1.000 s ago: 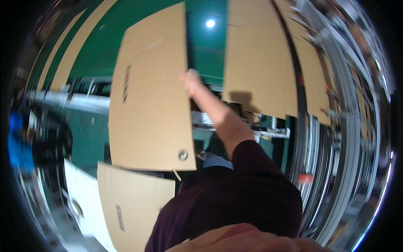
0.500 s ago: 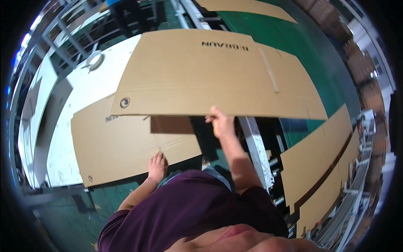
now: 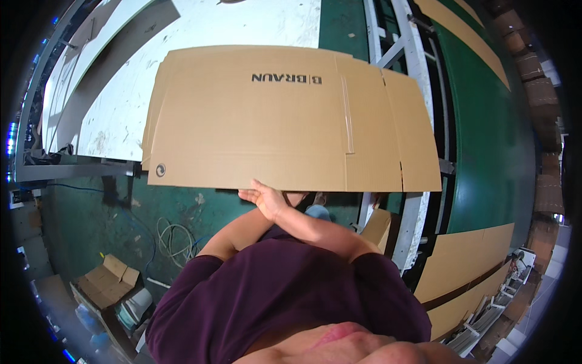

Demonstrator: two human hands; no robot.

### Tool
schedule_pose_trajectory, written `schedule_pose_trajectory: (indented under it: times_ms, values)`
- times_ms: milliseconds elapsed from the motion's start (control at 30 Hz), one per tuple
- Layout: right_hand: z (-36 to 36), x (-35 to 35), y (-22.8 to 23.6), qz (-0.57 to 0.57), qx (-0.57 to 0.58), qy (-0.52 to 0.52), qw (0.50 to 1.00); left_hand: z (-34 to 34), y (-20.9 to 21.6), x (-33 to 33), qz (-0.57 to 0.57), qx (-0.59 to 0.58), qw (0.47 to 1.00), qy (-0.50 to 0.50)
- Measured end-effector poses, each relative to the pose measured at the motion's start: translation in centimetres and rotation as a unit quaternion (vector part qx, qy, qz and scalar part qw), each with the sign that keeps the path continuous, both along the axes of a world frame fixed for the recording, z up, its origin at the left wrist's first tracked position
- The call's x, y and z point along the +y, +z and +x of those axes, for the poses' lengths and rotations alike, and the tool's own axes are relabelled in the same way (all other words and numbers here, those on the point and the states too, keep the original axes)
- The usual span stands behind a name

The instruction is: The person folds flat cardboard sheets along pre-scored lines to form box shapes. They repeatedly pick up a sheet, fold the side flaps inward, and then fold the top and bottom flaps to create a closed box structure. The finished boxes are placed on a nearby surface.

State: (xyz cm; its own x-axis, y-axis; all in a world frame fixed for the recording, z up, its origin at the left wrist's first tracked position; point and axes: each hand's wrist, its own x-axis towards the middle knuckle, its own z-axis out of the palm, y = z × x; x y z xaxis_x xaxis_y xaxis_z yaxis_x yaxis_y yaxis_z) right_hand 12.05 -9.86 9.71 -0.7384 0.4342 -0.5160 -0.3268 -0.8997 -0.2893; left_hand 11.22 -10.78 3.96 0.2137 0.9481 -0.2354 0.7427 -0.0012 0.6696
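A large flat brown cardboard sheet [image 3: 242,133], with dark printing and score lines, spans the space in front of me. Its far part overlaps a white tabletop. My right hand [image 3: 265,199] grips the sheet's near edge, thumb on top. Another cardboard layer [image 3: 145,153] shows at the left edge; I cannot tell whether it is a separate sheet. My left forearm passes under my right wrist. Only a bit of my left hand [image 3: 295,199] shows beneath the near edge, and its fingers are hidden.
The white tabletop [image 3: 254,24] lies beyond the sheet. At right, a metal frame [image 3: 414,227] runs beside a green surface [image 3: 485,164] with more cardboard [image 3: 467,252]. A coiled hose [image 3: 173,236] lies on the floor at left, near an open carton [image 3: 109,279].
My view has swung left. The large sheet has come nearer and left, over the lower cardboard. My left hand has gone from the lower cardboard's top to under the near edge, crossing beneath my right arm.
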Motion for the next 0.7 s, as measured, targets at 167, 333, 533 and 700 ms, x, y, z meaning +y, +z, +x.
schedule_pose_trajectory:
  times_ms: [167,333,533,700]
  values:
    - [-4.9,-1.4,-6.7,-0.161,-0.046,0.106,0.98,-0.1,-0.5,-4.0,0.177,0.162,0.965,-0.105]
    - [-3.3,-0.1,-9.7,0.003,-0.113,0.306,0.945,-7.0,5.7,-9.2,-0.297,0.033,0.954,-0.006]
    - [10.7,6.9,-5.4,0.29,-0.109,0.52,0.796,-5.3,10.6,-2.4,0.029,0.071,0.979,0.191]
    - [23.8,18.3,0.3,0.364,-0.244,0.232,0.868,1.6,6.3,4.1,0.174,0.169,0.969,0.049]
